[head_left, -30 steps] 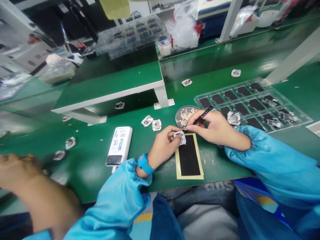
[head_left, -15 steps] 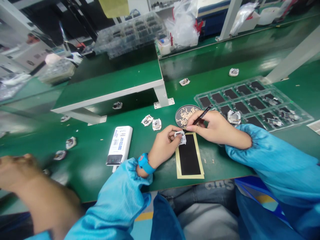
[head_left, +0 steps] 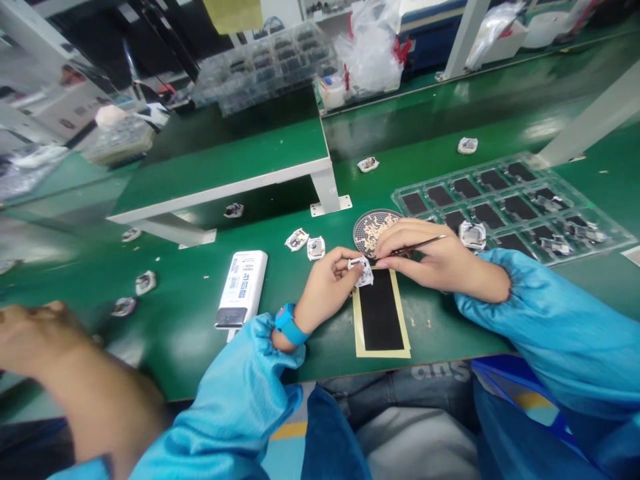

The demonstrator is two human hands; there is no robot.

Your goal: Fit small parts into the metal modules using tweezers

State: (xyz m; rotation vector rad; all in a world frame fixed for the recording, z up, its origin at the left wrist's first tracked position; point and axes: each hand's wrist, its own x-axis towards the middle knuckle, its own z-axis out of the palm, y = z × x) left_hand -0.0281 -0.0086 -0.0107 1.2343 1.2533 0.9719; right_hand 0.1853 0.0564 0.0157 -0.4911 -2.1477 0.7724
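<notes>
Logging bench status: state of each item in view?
Left hand: pinching small white part
Right hand: gripping tweezers
Round mesh dish: holding pale scraps
Clear tray: some pockets hold silvery pieces; another white part sits on it
Black pad: flat on bench, yellow border

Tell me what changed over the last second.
The tweezers in the right hand have swung flatter, their far end dropping to point rightward. The left hand keeps the white part in its fingers. The tray and round mesh disc stayed as they were.
</notes>
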